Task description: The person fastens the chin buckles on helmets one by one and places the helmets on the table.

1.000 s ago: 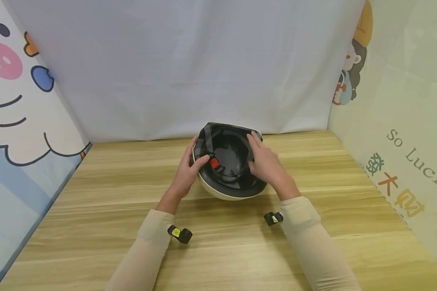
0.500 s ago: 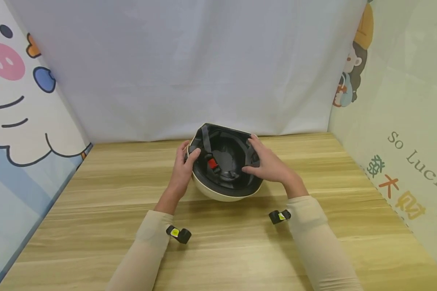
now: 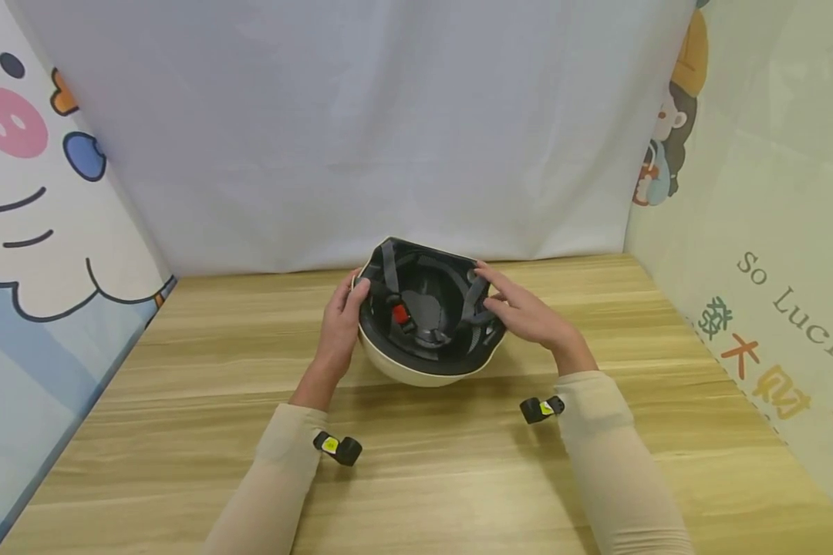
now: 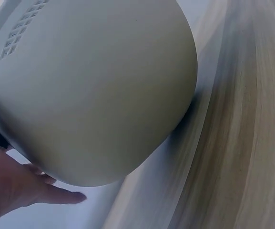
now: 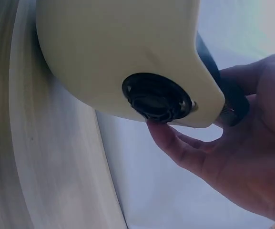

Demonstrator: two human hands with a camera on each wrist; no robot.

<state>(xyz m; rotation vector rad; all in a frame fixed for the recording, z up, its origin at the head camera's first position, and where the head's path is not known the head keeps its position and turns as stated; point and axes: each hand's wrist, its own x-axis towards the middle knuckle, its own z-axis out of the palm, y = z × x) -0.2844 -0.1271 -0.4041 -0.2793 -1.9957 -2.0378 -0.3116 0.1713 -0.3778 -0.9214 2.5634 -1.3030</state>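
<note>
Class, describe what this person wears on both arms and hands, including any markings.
The left hand and right hand wear no gloves. The left sleeve and right sleeve are plain cream, long and fairly close-fitting. A small black device sits by each cuff, left and right, each with a yellow label. No cables show.

The person wears long, close-fitting cream sleeves [image 3: 625,470], the right one creased toward the elbow. Beside each sleeve's cuff sits a small black camera [image 3: 348,451] with a yellow label [image 3: 329,445]. Beyond the sleeves, left hand [image 3: 337,327] and right hand [image 3: 531,313] are bare.
</note>
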